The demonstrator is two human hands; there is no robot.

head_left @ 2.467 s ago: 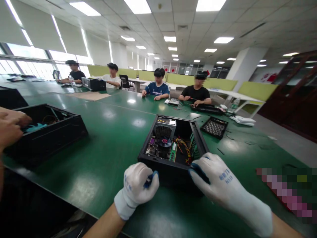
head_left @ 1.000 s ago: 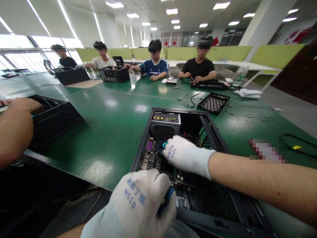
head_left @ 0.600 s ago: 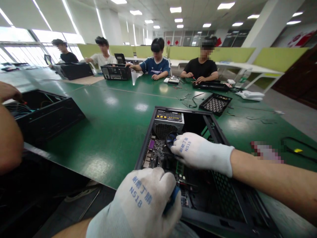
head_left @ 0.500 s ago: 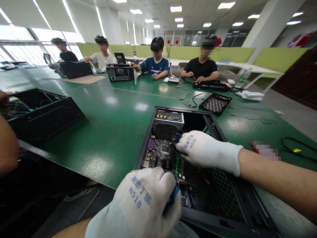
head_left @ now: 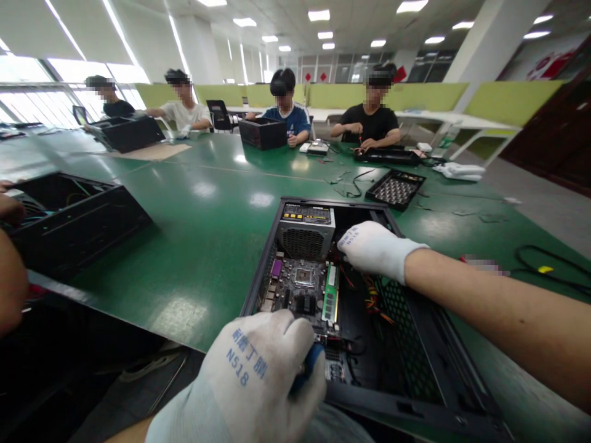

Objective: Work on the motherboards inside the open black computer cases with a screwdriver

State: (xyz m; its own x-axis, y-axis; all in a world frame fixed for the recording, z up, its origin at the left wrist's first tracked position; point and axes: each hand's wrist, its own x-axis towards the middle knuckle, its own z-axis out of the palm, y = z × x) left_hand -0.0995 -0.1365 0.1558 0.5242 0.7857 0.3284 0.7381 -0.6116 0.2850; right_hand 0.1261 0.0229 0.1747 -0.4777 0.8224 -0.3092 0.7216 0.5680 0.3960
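Observation:
An open black computer case [head_left: 418,409] lies on the green table before me, with a power supply [head_left: 307,231], a motherboard [head_left: 289,277] and a green memory stick [head_left: 331,294] inside. My left hand [head_left: 258,369], in a white glove, is closed around a blue object [head_left: 307,372] at the near left edge of the case. Beside the power supply, over the case's far part, my right hand [head_left: 369,246] is also gloved. Its fingers are bent down into the dark interior, and whatever they hold there is hidden.
Another open case [head_left: 92,227] stands at the left, with a person's arm [head_left: 12,277] beside it. Across the green table [head_left: 198,227] sit several people with computer parts. A black perforated panel [head_left: 397,189] lies behind my case, and a black cable [head_left: 549,252] at the right.
My right hand has moved away from above the motherboard toward the case's far right, and the round black fan is out of sight. The memory stick now shows fully. Across the table, a case has been turned.

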